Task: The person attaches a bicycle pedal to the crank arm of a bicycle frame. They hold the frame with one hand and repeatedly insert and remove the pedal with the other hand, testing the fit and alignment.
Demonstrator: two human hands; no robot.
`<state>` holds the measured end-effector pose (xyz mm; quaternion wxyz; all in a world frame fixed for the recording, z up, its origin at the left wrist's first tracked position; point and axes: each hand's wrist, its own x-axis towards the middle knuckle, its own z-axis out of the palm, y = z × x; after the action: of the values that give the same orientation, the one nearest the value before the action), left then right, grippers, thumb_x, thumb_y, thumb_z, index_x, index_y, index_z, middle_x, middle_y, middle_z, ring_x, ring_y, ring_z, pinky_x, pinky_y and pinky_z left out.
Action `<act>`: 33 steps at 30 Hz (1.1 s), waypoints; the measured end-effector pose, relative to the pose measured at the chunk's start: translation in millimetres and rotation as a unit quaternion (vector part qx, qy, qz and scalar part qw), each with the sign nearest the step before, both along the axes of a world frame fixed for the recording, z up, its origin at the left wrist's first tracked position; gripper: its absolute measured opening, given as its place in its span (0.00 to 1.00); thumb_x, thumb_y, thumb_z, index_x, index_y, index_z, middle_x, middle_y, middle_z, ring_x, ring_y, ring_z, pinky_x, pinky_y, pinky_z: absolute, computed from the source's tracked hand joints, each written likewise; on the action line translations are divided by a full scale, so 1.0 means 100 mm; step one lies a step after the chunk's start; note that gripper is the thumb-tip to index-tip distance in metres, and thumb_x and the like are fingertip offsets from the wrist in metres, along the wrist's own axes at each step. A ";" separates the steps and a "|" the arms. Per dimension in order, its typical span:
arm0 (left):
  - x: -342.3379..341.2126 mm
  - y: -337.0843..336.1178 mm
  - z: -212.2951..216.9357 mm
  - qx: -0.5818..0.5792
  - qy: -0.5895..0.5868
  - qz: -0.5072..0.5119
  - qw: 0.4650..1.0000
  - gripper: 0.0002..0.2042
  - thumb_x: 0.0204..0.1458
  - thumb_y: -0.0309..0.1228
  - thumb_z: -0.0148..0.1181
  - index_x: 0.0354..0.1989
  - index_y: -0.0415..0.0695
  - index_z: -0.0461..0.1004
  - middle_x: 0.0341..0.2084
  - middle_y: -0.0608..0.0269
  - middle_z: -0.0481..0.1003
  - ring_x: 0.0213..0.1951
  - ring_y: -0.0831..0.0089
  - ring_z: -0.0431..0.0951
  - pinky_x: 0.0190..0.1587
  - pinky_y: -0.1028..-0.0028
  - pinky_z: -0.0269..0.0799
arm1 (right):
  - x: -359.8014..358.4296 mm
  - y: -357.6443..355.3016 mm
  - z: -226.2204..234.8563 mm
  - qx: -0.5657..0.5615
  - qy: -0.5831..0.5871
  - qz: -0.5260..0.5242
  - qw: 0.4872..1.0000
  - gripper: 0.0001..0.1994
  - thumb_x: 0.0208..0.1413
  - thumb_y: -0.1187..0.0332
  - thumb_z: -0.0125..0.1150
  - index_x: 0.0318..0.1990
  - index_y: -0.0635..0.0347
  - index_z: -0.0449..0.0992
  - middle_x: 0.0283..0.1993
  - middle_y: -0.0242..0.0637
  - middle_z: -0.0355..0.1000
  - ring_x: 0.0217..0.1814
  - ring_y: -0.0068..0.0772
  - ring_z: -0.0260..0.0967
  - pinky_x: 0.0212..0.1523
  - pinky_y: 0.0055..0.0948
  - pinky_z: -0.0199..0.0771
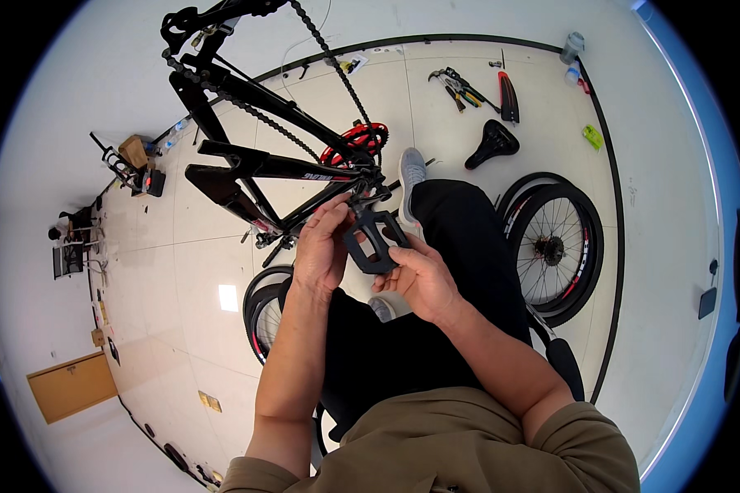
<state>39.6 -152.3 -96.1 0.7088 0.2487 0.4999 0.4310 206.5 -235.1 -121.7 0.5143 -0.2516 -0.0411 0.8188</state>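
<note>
A black bicycle pedal (373,265) with an open cage sits between my hands, just below the crank area of a black bicycle frame (284,167). My right hand (425,278) grips the pedal's outer edge, thumb on top and fingers beneath. On the other side, the closed fingers of my left hand (322,245) meet at the pedal's inner end, close to the crank arm (373,191). Whether the pedal's spindle is seated in the crank arm is hidden. A slack chain (275,125) hangs along the frame, near the red chainring (330,156).
Wheels (594,246) lie on the floor right of my leg, and another wheel (255,316) lies to the left. Farther off are a black saddle (492,145), hand tools (459,89) and a red-black mudguard (508,97). A fork (115,163) and cardboard box (133,150) stand far left.
</note>
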 end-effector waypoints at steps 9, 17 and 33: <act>0.07 0.02 0.09 0.035 0.051 0.016 0.998 0.13 0.58 0.23 0.58 0.51 0.35 0.76 0.38 0.62 0.79 0.37 0.76 0.76 0.45 0.73 0.75 | -0.05 -0.02 0.02 0.040 -0.144 -0.044 0.988 0.24 0.60 0.76 0.59 0.64 0.60 0.67 0.43 0.35 0.75 0.35 0.26 0.74 0.35 0.30 0.79; 0.02 0.01 0.01 0.011 -0.002 0.024 1.000 0.13 0.57 0.22 0.59 0.51 0.36 0.76 0.36 0.63 0.79 0.36 0.75 0.76 0.47 0.72 0.74 | -0.11 -0.01 -0.05 0.172 -0.272 -0.084 0.943 0.32 0.54 0.78 0.67 0.67 0.60 0.65 0.49 0.32 0.73 0.39 0.17 0.70 0.38 0.18 0.74; -0.01 0.08 0.03 -0.007 0.009 0.011 1.000 0.17 0.52 0.18 0.64 0.51 0.37 0.74 0.35 0.61 0.79 0.32 0.75 0.77 0.39 0.75 0.77 | -0.02 -0.02 0.23 0.378 -0.716 -0.048 0.585 0.32 0.41 0.69 0.76 0.59 0.50 0.76 0.44 0.40 0.68 0.41 0.40 0.68 0.43 0.36 0.72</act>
<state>38.3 -144.2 -92.9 0.7011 0.2425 0.5121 0.4329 204.3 -237.6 -98.5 0.4053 -0.5413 -0.6899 0.2584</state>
